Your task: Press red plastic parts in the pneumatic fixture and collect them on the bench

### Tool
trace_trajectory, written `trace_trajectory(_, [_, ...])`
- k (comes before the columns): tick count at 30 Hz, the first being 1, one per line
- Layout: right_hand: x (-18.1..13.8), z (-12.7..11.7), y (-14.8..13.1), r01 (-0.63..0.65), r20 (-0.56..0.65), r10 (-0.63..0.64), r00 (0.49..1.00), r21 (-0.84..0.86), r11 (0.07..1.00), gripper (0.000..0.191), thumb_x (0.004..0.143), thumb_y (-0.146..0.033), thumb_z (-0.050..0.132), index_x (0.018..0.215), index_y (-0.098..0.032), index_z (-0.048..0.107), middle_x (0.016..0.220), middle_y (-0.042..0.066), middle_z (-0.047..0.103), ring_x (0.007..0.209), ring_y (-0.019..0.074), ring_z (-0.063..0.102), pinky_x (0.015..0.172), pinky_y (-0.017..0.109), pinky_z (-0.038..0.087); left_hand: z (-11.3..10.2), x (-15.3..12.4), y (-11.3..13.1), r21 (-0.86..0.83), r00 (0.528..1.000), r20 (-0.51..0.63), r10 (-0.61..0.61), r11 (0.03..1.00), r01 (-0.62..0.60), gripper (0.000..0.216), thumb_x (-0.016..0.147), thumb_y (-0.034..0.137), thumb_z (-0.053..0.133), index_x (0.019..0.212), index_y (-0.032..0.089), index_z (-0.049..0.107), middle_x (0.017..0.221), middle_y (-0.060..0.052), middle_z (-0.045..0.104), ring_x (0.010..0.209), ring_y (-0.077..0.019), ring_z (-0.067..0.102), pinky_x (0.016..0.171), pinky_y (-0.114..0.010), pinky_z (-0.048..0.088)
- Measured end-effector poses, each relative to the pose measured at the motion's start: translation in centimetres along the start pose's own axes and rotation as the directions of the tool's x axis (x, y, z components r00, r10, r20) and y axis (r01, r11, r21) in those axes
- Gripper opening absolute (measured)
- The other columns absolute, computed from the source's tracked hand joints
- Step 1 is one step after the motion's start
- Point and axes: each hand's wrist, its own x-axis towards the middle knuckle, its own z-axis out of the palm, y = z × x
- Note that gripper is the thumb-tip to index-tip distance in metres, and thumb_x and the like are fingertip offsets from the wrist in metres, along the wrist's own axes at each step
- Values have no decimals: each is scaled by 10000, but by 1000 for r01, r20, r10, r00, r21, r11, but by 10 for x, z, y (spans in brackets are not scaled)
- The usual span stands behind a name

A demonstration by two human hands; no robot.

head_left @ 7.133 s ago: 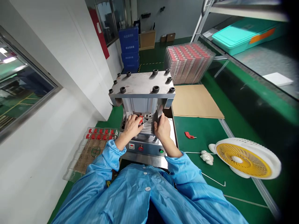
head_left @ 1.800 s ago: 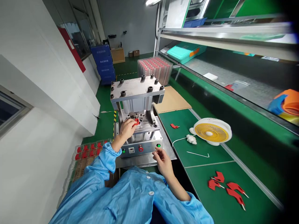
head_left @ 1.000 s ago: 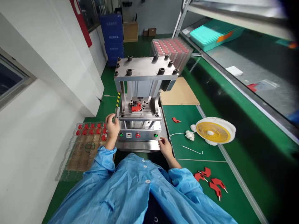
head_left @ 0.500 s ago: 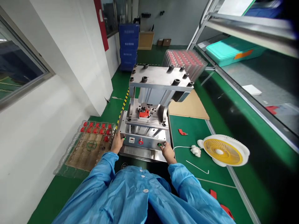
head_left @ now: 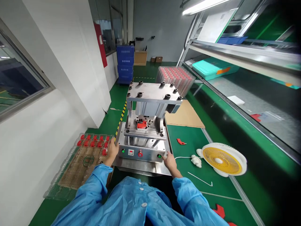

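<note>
A metal press machine (head_left: 148,103) stands in front of me, with a red plastic part (head_left: 141,124) lying in the fixture under its head. My left hand (head_left: 112,153) is just left of the control box, between the box and a clear plastic tray (head_left: 72,179); its fingers point forward and hold nothing visible. Off the right green button (head_left: 159,156) by a small gap is my right hand (head_left: 169,161), fingers apart and nothing in them. The left green button (head_left: 123,151) and the red button (head_left: 140,154) are uncovered.
Rows of red parts fill the tray's far end. To the right lie a loose red part (head_left: 180,142), a fan (head_left: 221,159), a hex key (head_left: 201,179) and brown cardboard (head_left: 185,116). Stacked trays (head_left: 175,78) and blue crates (head_left: 125,66) stand behind. A shelf rack (head_left: 235,53) rises at right.
Both hands have come off the green buttons: the left moved outward to the left, the right slightly outward to the right. The camera has tilted up a little.
</note>
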Motion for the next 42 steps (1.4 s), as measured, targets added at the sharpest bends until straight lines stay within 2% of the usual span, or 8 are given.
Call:
trace_trajectory(3, [9, -33, -17, 95, -225, -36, 974, 259, 961, 560, 900, -351, 537, 1348, -17, 571, 1196, 232, 687, 1050, 310, 686, 972, 437, 520, -33, 23, 41, -139, 949, -291, 122, 976, -168, 321, 897, 187, 590, 1218, 183, 608, 1088, -130, 678, 1022, -269, 682, 922, -452, 585])
trace_trajectory(6, [15, -67, -55, 280, -446, -69, 893, 428, 859, 600, 914, -485, 507, 1351, -80, 578, 1192, 200, 691, 1040, 292, 674, 941, 444, 538, -54, 35, 98, -164, 854, -386, 348, 885, -435, 224, 931, 203, 580, 1147, 185, 638, 1080, -116, 664, 1004, -226, 665, 916, -393, 582])
trace_trajectory(11, [20, -99, -129, 514, -566, -290, 772, 286, 809, 605, 928, -498, 522, 1397, -114, 541, 1263, 208, 639, 1153, 317, 605, 980, 483, 523, -42, 36, 183, -117, 732, -197, 652, 726, -678, 158, 935, 190, 589, 1050, 217, 694, 1073, -79, 660, 1058, -214, 635, 981, -365, 543])
trace_trajectory(14, [22, -103, -157, 488, -516, -374, 770, 99, 867, 621, 935, -408, 516, 1461, -80, 474, 1298, 233, 595, 1163, 349, 573, 971, 504, 514, -27, 39, 209, -27, 740, 1, 673, 739, -673, 147, 888, 200, 653, 1023, 213, 709, 1082, -87, 638, 1069, -247, 599, 983, -399, 521])
trace_trajectory(18, [21, -102, -168, 433, -497, -411, 764, -78, 898, 630, 970, -287, 441, 1538, -30, 353, 1271, 246, 578, 1112, 351, 563, 920, 478, 509, -21, 45, 226, 109, 787, 229, 573, 788, -606, 236, 846, 285, 736, 1068, 213, 705, 1132, -102, 609, 1120, -290, 536, 1000, -424, 476])
trace_trajectory(21, [18, -100, -169, 429, -508, -425, 749, -118, 896, 600, 985, -255, 403, 1540, -32, 348, 1244, 239, 587, 1093, 343, 554, 931, 475, 496, -23, 47, 233, 182, 806, 302, 509, 799, -573, 345, 835, 301, 753, 1162, 223, 676, 1181, -116, 588, 1164, -313, 502, 1000, -433, 455])
trace_trajectory(34, [14, -102, -171, 425, -474, -412, 778, -84, 901, 598, 977, -182, 380, 1553, -25, 351, 1286, 261, 571, 1108, 353, 534, 886, 460, 495, -28, 54, 244, 267, 814, 389, 431, 793, -547, 360, 856, 356, 770, 1187, 254, 671, 1174, -105, 566, 1165, -315, 496, 953, -405, 450])
trace_trajectory(42, [14, -100, -171, 425, -444, -406, 799, -60, 903, 604, 992, -175, 389, 1577, -49, 309, 1343, 258, 539, 1149, 347, 512, 895, 445, 480, -28, 55, 245, 284, 830, 375, 412, 802, -526, 374, 822, 343, 811, 1165, 264, 684, 1164, -99, 585, 1154, -309, 509, 950, -397, 436])
